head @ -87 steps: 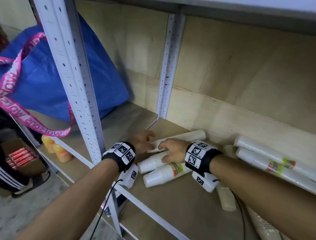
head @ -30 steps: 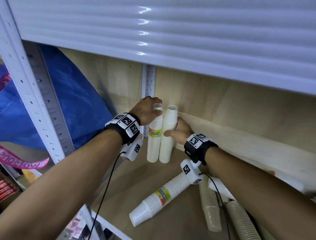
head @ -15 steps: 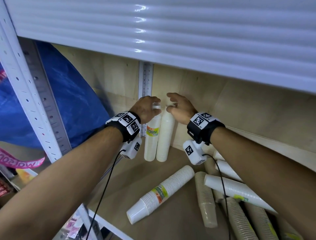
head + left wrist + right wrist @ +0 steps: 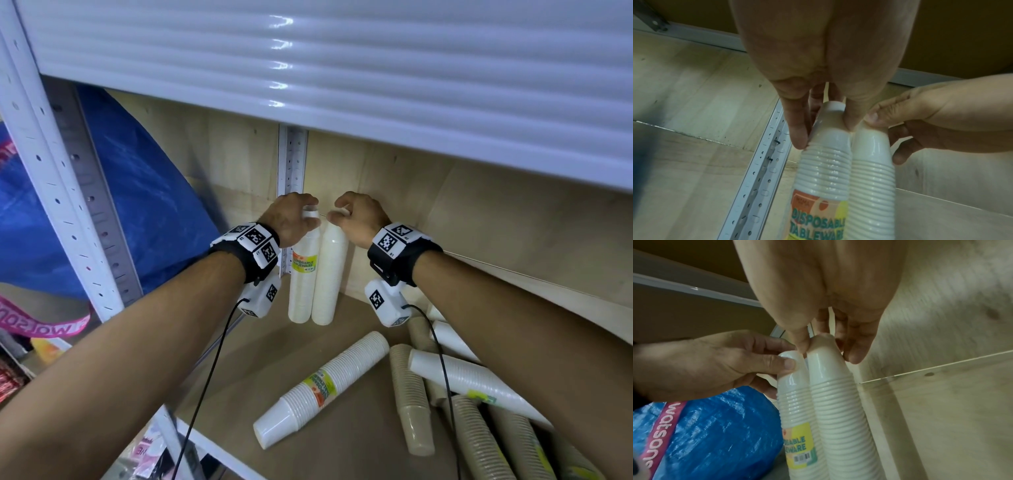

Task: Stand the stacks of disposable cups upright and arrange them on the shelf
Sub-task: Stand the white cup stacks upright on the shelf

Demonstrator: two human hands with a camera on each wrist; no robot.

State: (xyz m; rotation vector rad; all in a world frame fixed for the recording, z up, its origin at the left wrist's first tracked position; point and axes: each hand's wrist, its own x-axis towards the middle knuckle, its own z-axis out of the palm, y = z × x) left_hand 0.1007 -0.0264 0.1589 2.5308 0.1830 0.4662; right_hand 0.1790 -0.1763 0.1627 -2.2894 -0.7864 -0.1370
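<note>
Two white cup stacks stand upright side by side in the shelf's back left corner. My left hand (image 4: 294, 216) grips the top of the labelled stack (image 4: 303, 284), its thumb and fingers curled round the top cup (image 4: 830, 123). My right hand (image 4: 352, 216) pinches the top of the plain stack (image 4: 327, 281), as the right wrist view shows (image 4: 824, 356). Another labelled white stack (image 4: 325, 383) lies on its side on the shelf board (image 4: 359, 442). Several beige and white stacks (image 4: 476, 411) lie jumbled at the right under my right forearm.
A white upright post (image 4: 291, 164) runs behind the standing stacks. The ribbed white shelf above (image 4: 342, 68) overhangs my hands. A blue bag (image 4: 144, 192) fills the bay at the left, past the front post (image 4: 58, 205). A plywood back wall (image 4: 513, 222) closes the shelf.
The two stacks went from lying down to standing in the corner. My right hand slid from the plain stack's side up to its top; my left hand stays on the labelled stack's top.
</note>
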